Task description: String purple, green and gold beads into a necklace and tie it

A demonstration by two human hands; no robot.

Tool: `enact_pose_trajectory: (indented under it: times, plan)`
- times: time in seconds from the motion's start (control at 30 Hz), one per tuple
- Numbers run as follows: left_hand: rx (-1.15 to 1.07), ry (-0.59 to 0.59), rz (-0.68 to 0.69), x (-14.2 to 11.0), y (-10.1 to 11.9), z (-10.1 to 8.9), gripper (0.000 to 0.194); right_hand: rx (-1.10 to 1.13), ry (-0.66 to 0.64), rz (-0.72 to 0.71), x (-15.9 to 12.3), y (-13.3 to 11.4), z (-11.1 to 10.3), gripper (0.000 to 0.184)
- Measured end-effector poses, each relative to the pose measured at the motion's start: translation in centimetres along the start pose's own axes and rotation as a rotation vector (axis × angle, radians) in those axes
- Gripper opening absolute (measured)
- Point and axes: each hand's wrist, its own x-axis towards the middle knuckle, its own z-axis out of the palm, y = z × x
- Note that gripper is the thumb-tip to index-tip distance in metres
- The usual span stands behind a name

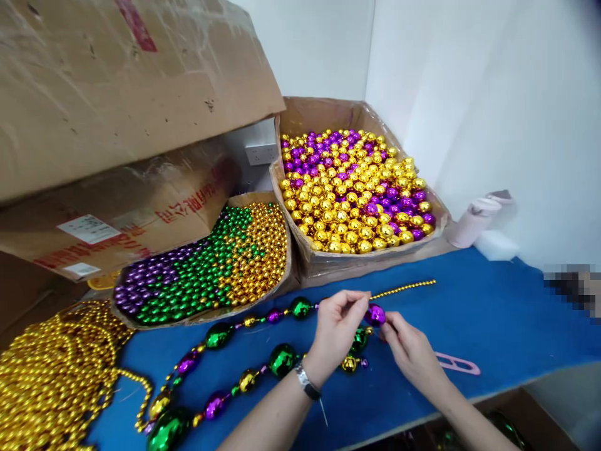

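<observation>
A shiny purple ball bead [375,314] sits between my two hands. The thumb and fingertips of my left hand [335,332] are pinched together at its upper left, on the bead necklace; the exact grip point is hidden. My right hand [413,351] pinches at the lower right of the purple bead. From beside my left fingertips a thin gold bead strand [408,289] runs right. The necklace of green, gold and purple beads [218,336] loops left over the blue table cover [493,313], passing partly behind my left hand and wrist.
A pink cutter-like tool [457,364] lies beyond my right wrist. Behind stand a carton of gold and purple balls [352,194] and one of small beads [201,275]. Gold bead strands [61,376] pile at left under a large cardboard box [131,81]. A pale bottle [472,222] stands back right.
</observation>
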Motion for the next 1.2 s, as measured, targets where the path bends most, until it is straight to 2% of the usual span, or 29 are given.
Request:
enact_pose_trajectory:
  times: [0.13, 0.27, 0.37, 0.5, 0.73, 0.77, 0.83, 0.9, 0.93, 1.07, 1.13, 1.2]
  plan:
    - [0.084, 0.041, 0.013, -0.1, -2.6, 1.8, 0.026, 0.010, -0.019, 0.033, -1.5, 1.6, 2.2, 0.018]
    - [0.206, 0.054, 0.074, -0.8, -3.8, 2.3, 0.027, 0.009, -0.023, 0.019, -2.2, 2.6, 3.3, 0.017]
    - [0.330, -0.016, 0.139, -1.2, -4.4, 2.2, 0.025, 0.006, -0.015, 0.036, -2.5, 3.7, 2.5, 0.021]
    - [0.478, -0.144, 0.196, -1.4, -5.6, 2.4, 0.023, 0.154, 0.047, 0.173, -2.6, 4.4, 0.2, 0.034]
    - [0.603, -0.233, 0.212, -1.1, -6.9, 2.7, 0.022, 0.125, 0.087, 0.025, -1.1, 2.2, -1.1, 0.022]
    - [0.606, -0.237, 0.209, -1.1, -7.0, 2.6, 0.021, 0.132, 0.108, 0.049, -0.7, 2.1, -1.3, 0.021]
    - [0.596, -0.242, 0.201, -0.9, -7.0, 2.2, 0.020, 0.206, 0.213, 0.192, 0.4, 2.4, -2.4, 0.023]
    - [0.568, -0.240, 0.189, -0.7, -6.8, 1.8, 0.021, 0.332, 0.382, 0.396, 1.8, 3.6, -4.1, 0.029]
    - [0.549, -0.237, 0.181, -0.6, -6.7, 1.5, 0.022, 0.366, 0.453, 0.441, 2.5, 4.5, -5.2, 0.032]
    - [0.447, -0.219, 0.138, 0.2, -6.4, 0.3, 0.026, 0.340, 0.635, 0.502, 4.2, 9.3, -9.3, 0.043]
    - [0.387, -0.212, 0.100, 0.5, -6.1, -0.3, 0.027, 0.295, 0.660, 0.549, 4.0, 11.6, -10.5, 0.047]
    - [0.326, -0.209, 0.057, 0.7, -5.4, -1.0, 0.028, 0.235, 0.607, 0.600, 3.4, 13.5, -10.9, 0.046]
